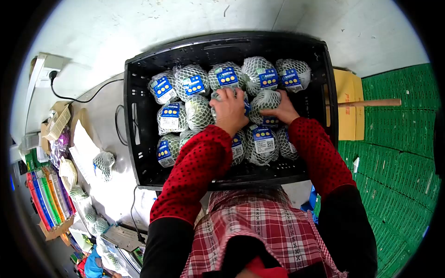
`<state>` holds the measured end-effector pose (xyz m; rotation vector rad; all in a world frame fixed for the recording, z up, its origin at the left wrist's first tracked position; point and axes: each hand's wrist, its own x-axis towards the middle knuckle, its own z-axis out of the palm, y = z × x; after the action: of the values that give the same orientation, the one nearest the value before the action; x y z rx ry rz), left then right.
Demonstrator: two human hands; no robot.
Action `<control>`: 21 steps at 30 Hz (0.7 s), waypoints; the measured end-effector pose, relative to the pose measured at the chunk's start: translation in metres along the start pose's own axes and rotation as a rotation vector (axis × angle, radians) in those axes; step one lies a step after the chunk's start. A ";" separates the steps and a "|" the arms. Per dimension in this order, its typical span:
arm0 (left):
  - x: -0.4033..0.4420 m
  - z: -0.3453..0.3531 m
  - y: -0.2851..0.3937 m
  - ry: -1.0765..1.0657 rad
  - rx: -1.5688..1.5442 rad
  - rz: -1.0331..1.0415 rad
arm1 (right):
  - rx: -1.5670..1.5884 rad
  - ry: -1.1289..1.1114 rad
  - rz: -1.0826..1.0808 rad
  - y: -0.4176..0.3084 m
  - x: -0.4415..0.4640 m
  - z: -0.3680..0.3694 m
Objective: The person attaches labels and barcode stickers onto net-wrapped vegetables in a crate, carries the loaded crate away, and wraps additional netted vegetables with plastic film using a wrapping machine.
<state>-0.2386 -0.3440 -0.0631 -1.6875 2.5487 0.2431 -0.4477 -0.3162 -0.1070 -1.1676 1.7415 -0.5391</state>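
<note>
A black plastic crate (227, 42) holds rows of round produce in white foam nets, many with blue labels; what is inside the nets is hard to tell. My left hand (230, 111) reaches into the middle row, its fingers curled over a net-wrapped item (216, 95) that it largely covers. Beside it, my right hand (283, 110) grips another net-wrapped item (265, 101) from the right, thumb across its near side. A back row, including a labelled net-wrapped item (261, 75), lies just beyond both hands. Nearer my body sits a labelled net-wrapped item (263, 144).
Stacked green crates (394, 153) stand at the right, by a yellow carton (350, 104) and a wooden stick (371, 103). On the left, a net-wrapped item (104, 165) lies on a pale surface near a black cable (118, 125). A person in blue (94, 265) appears lower left.
</note>
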 end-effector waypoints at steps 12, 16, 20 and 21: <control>-0.010 -0.041 -0.113 -0.252 -0.150 -0.493 | -0.475 0.265 -0.304 -0.049 -0.013 -0.019; -0.012 -0.020 -0.128 -0.330 -0.483 -0.571 | -0.222 0.150 -0.782 -0.105 -0.003 0.045; -0.029 0.012 -0.148 -0.024 -0.711 -0.626 | -0.234 0.078 -0.809 -0.114 0.033 0.088; -0.037 0.015 -0.155 0.034 -0.807 -0.666 | -0.236 0.070 -0.812 -0.115 0.038 0.091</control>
<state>-0.0822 -0.3669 -0.0863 -2.6682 1.8160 1.2983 -0.3183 -0.3897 -0.0792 -2.0566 1.3554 -0.8658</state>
